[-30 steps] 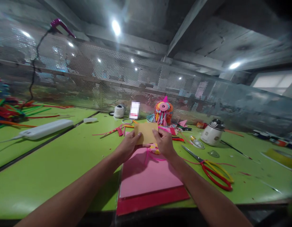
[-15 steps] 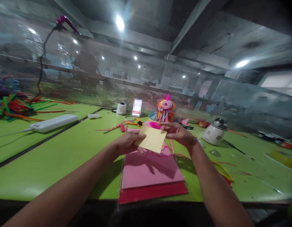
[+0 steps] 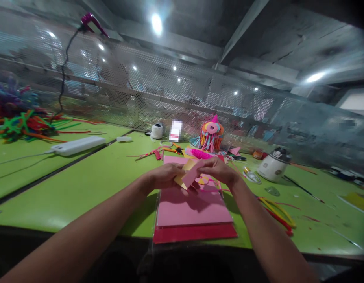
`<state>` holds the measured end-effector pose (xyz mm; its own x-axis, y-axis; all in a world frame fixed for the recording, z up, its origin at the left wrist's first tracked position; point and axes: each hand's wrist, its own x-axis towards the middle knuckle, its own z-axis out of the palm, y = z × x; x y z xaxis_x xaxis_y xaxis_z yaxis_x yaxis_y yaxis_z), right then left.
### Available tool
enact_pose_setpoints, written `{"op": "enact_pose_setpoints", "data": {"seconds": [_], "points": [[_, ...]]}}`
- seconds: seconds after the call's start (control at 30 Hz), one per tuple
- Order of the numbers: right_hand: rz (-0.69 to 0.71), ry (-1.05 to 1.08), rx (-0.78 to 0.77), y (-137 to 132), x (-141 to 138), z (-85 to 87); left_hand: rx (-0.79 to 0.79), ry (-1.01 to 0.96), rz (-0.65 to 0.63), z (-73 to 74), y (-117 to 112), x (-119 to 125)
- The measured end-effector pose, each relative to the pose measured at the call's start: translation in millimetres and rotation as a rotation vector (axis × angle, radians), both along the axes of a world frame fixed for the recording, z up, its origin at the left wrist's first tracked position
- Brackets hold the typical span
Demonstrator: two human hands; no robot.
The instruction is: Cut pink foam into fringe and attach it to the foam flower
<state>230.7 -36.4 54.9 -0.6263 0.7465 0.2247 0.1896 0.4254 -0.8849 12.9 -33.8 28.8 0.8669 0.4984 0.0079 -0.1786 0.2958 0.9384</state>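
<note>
My left hand [image 3: 167, 175] is closed on the left side of a pale yellow sheet [image 3: 180, 181], above the pink sheets on the table. Pinched in my right hand [image 3: 215, 169] is a pink paper piece [image 3: 192, 173], which overlaps the yellow one at an angle. Whether the two are separate sheets or one folded sheet I cannot tell. Below them lies a stack of pink sheets [image 3: 193, 210] over a red sheet [image 3: 196, 234]. A small yellow-and-pink cutout [image 3: 203, 179] shows partly behind my right fingers.
Behind my hands stand a colourful fringed craft figure [image 3: 212, 133], a phone [image 3: 176, 131] and a white thread spool [image 3: 156, 131]. A power strip [image 3: 78, 146] and many pipe cleaners [image 3: 25, 125] lie left. At right are a white pot [image 3: 274, 164] and a brush [image 3: 304, 189].
My right hand has closed on the paper's right side, where a pink piece now crosses the yellow. The yellow face was flat and fully visible before. The view has shifted slightly left.
</note>
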Motion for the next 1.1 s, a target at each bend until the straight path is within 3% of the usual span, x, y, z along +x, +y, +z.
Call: {"op": "enact_pose_setpoints", "data": {"seconds": [0.27,0.47,0.67,0.97,1.1], "points": [[-0.087,-0.072,0.015,6,-9,-8.2,-0.048,0.021,0.158,-0.8,0,8],[-0.156,-0.034,-0.064,7,-15,-12.8,0.146,0.049,0.222,-7.1,-4,13],[-0.184,0.044,-0.090,11,-17,-17.7,0.219,0.063,0.320,-14.0,-2,21],[-0.230,0.002,-0.052,12,-18,-20.0,0.160,0.011,0.287,-11.3,-9,26],[-0.245,-0.011,-0.042,10,-20,-19.9,0.148,0.006,0.316,-17.1,-7,29]]}}
